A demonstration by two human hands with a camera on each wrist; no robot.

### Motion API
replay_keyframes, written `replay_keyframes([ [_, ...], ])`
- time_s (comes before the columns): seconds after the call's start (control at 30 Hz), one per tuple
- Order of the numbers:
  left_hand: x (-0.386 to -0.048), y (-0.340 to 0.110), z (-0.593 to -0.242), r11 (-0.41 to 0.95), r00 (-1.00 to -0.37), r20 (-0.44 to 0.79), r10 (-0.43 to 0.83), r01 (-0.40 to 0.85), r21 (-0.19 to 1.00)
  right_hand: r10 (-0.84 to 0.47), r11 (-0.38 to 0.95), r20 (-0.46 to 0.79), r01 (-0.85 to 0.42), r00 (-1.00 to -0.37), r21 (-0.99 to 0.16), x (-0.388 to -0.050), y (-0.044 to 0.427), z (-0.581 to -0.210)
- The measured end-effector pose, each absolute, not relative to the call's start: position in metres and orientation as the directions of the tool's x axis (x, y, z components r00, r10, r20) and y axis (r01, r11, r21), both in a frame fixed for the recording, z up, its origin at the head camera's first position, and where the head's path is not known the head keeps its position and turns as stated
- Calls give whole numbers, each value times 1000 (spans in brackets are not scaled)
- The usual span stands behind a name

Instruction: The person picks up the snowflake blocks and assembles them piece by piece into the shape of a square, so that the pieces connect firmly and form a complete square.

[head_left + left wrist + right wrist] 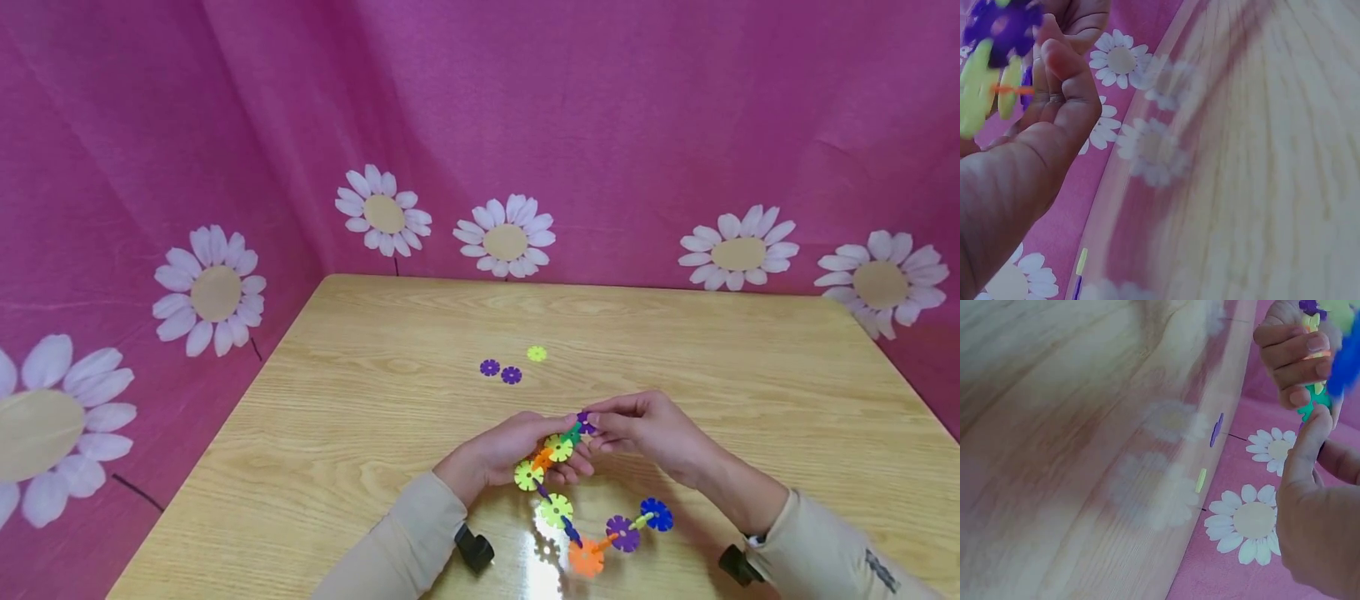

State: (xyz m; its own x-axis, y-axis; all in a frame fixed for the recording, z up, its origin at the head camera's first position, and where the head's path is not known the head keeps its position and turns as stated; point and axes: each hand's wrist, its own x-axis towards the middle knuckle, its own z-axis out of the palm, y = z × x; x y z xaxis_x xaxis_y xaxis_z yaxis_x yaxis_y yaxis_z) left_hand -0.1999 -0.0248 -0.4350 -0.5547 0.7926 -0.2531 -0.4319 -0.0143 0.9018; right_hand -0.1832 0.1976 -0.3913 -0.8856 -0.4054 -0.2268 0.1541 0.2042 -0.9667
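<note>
A chain of notched plastic discs, yellow, orange, purple, blue and green, hangs in a curve from my hands. My left hand [517,450] grips its upper part near a green disc [1317,400] and a yellow disc [558,448]. My right hand [648,433] pinches a purple disc [587,423] at the top end, against the green one. Lower down, the chain runs through another yellow disc [557,511] and an orange disc [586,557]. From there it rises through a purple disc [623,533] to a blue disc [657,515] at its other end.
Two loose purple discs [490,367] and one yellow disc [537,354] lie on the wooden table [375,400] beyond my hands. Behind and to the left hangs a pink curtain [600,125] with white daisies. Dark wrist mounts [474,550] sit below both forearms.
</note>
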Motion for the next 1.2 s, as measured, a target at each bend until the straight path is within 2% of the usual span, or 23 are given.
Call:
replay_keyframes([
  [0.23, -196, -27, -431, -50, -584, -250, 772, -448, 893, -472, 289, -266, 137, -841, -947, -195, 194, -387],
  [0.47, -192, -24, -431, -29, -638, -244, 730, -386, 922, -578, 341, -311, 123, -754, -932, -211, 192, -380],
  [0.73, -191, -24, -435, -33, -681, -224, 697, -343, 939, -638, 406, -357, 96, -683, -909, -229, 187, -378],
  [0.87, -190, -26, -436, -38, -680, -231, 696, -356, 934, -615, 469, -384, 71, -689, -880, -240, 186, -383],
  [1.07, -189, -29, -436, -49, -655, -226, 721, -373, 927, -534, 580, -361, -20, -764, -815, -255, 181, -394],
  [1.2, -190, -31, -434, -46, -654, -228, 722, -374, 926, -511, 611, -343, -52, -788, -790, -261, 178, -399],
])
